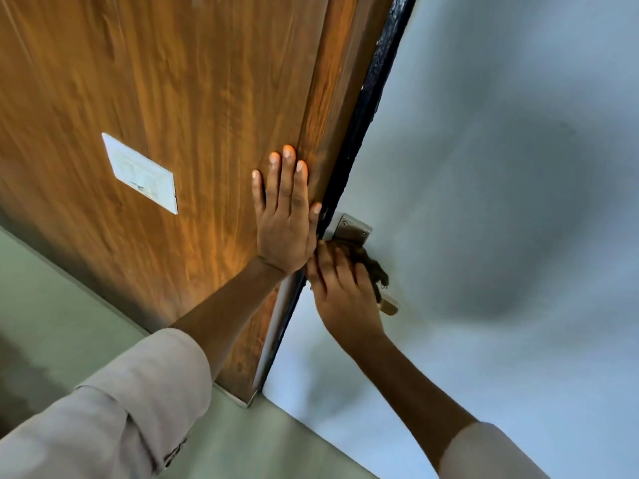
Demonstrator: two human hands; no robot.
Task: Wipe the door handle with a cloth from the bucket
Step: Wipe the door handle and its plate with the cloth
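The left hand [285,216] lies flat, fingers spread, on the brown wooden door [155,98] near its dark edge. Just right of it, the right hand [340,292] presses a dark cloth [375,267] around the door handle [389,305], below the metal plate [351,228]. A white label [140,172] sits on the door to the left.

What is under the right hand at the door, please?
A dark cloth lies under the right hand, pressed on the handle. Only the handle's tip and its plate show; the rest is covered.
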